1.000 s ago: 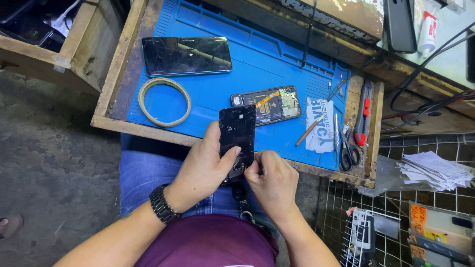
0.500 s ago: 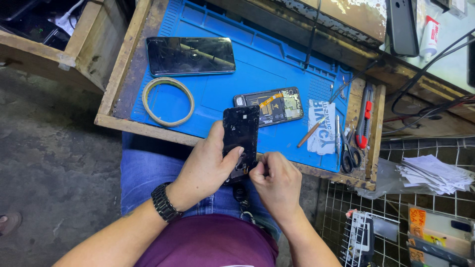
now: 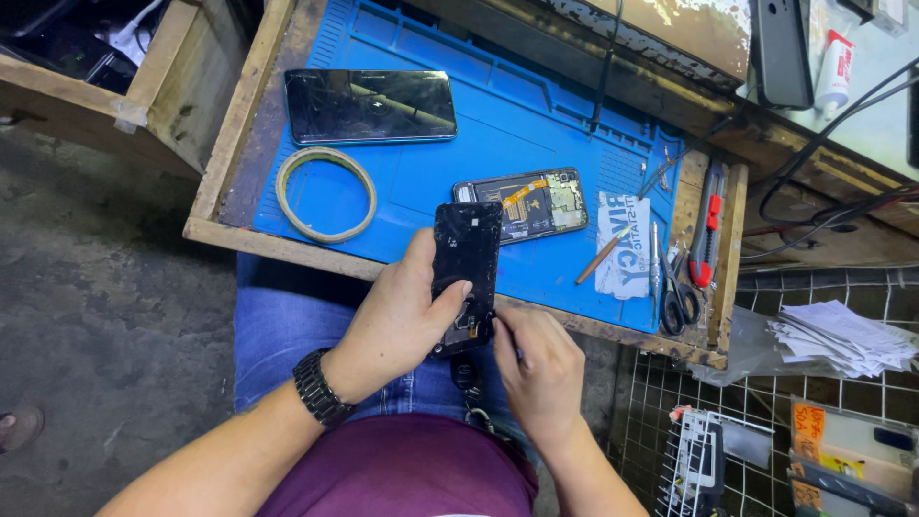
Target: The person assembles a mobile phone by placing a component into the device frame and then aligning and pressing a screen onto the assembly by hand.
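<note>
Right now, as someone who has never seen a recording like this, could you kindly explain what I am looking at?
There is no machine here: a person works with two bare hands, filmed by one camera worn on the head, looking down over the lap. The left hand, with a dark wristwatch, grips a black phone part held upright. The right hand pinches at its lower end; whether it holds a small tool I cannot tell. In front is a wooden tray lined with a blue work mat. On the mat lie a black phone, screen up, a ring of tape, an opened phone showing its insides, a thin stick and a white printed cloth. Scissors and a red-handled cutter sit at the tray's right edge.
</note>
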